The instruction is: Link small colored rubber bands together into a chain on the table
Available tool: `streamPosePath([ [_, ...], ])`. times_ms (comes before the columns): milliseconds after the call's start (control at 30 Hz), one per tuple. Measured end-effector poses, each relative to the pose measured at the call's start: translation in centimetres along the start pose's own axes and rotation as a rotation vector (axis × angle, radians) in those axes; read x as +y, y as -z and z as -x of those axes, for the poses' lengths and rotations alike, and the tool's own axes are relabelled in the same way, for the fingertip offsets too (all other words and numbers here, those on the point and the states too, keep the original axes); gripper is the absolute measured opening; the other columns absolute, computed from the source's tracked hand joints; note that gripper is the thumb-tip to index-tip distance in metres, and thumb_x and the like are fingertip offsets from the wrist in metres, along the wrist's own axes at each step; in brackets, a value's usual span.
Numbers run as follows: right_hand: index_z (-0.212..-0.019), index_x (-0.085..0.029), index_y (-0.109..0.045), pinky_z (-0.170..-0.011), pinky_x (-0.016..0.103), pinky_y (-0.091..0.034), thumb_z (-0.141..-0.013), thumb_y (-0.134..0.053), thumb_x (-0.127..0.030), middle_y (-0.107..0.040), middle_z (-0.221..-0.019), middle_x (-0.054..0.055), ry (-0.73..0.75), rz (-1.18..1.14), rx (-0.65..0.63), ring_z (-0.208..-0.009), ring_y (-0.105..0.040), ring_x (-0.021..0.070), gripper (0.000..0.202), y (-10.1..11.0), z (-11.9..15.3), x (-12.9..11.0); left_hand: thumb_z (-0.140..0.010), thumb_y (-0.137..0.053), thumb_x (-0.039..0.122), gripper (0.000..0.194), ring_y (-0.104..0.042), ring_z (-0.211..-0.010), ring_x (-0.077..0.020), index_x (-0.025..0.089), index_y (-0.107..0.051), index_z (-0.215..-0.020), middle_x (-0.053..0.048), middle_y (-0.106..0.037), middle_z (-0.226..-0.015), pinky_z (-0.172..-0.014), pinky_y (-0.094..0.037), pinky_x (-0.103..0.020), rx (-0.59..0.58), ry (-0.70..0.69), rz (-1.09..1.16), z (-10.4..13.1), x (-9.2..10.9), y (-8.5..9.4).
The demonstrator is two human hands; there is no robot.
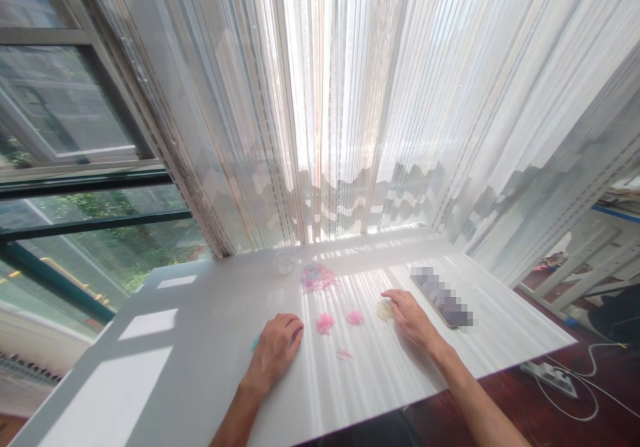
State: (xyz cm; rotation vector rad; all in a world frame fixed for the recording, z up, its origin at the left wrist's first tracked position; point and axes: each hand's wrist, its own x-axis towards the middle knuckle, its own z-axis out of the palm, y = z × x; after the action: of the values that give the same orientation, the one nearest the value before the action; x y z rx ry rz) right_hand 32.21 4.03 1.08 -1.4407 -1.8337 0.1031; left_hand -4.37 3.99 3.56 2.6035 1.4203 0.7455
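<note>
Small coloured pieces lie in piles on the white table. My left hand rests on the table with its fingers curled down over a purple pile, mostly covered; a turquoise bit shows at its left side. My right hand has its fingers apart, touching the edge of a pale yellow pile. Between the hands are a coral-pink pile and a brighter pink pile. Nearer me lie a few loose pink pieces. Farther back sits a larger mixed pile.
A clear round container stands behind the piles, left of the mixed one. A phone-like slab, partly pixelated, lies right of my right hand. Sheer curtains hang at the table's back edge. A power strip is on the floor.
</note>
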Motion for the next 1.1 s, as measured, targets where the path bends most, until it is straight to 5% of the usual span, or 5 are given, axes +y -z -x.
streamPosePath([
  [200, -0.1, -0.023, -0.075, -0.086, 0.04, -0.058, -0.086, -0.045, -0.008, -0.078, -0.098, 0.006, 0.042, -0.048, -0.144, -0.094, -0.072, 0.023, 0.036, -0.4, -0.2, 0.8, -0.096, -0.055, 0.024, 0.025, -0.071, -0.103, -0.0233, 0.024, -0.07, -0.116, -0.007, -0.075, -0.112, -0.09, -0.06, -0.041, 0.076, 0.006, 0.109, 0.1, -0.6, 0.4],
  [400, -0.112, -0.022, -0.07, -0.095, 0.048, -0.056, -0.089, -0.042, -0.008, -0.073, -0.109, 0.009, -0.005, -0.072, -0.068, -0.106, -0.068, 0.0257, 0.039, -0.9, 0.8, 0.5, -0.099, -0.054, 0.031, 0.024, -0.071, -0.109, -0.0231, 0.027, -0.071, -0.116, -0.006, -0.074, -0.115, -0.095, -0.061, -0.041, 0.134, 0.075, 0.129, 1.3, -1.4, 2.2],
  [567, -0.117, -0.025, -0.067, -0.094, 0.049, -0.057, -0.1, -0.049, -0.021, -0.07, -0.111, 0.01, 0.005, -0.111, 0.087, -0.107, -0.067, 0.0276, 0.025, -0.8, 2.7, -2.0, -0.094, -0.06, 0.033, 0.03, -0.069, -0.113, -0.0244, 0.028, -0.068, -0.123, -0.006, -0.073, -0.121, -0.097, -0.06, -0.041, 0.109, 0.154, 0.087, 3.9, -3.7, 3.3],
  [700, -0.119, -0.029, -0.064, -0.09, 0.046, -0.059, -0.102, -0.05, -0.021, -0.069, -0.111, 0.009, 0.07, -0.17, 0.068, -0.107, -0.067, 0.0274, 0.024, -1.6, 5.1, -4.6, -0.088, -0.067, 0.03, 0.041, -0.067, -0.116, -0.0265, 0.025, -0.065, -0.128, -0.008, -0.072, -0.125, -0.101, -0.058, -0.045, 0.025, 0.189, 0.057, 5.2, -4.8, 3.4],
  [1100, -0.114, -0.027, -0.065, -0.081, 0.041, -0.062, -0.104, -0.047, -0.021, -0.071, -0.102, 0.008, 0.017, -0.187, 0.014, -0.096, -0.071, 0.0255, 0.021, -2.8, 6.2, -5.6, -0.097, -0.056, 0.027, 0.019, -0.072, -0.095, -0.0217, 0.025, -0.076, -0.098, -0.006, -0.076, -0.101, -0.086, -0.06, -0.038, 0.129, 0.019, -0.025, 4.2, -6.0, 2.2],
])
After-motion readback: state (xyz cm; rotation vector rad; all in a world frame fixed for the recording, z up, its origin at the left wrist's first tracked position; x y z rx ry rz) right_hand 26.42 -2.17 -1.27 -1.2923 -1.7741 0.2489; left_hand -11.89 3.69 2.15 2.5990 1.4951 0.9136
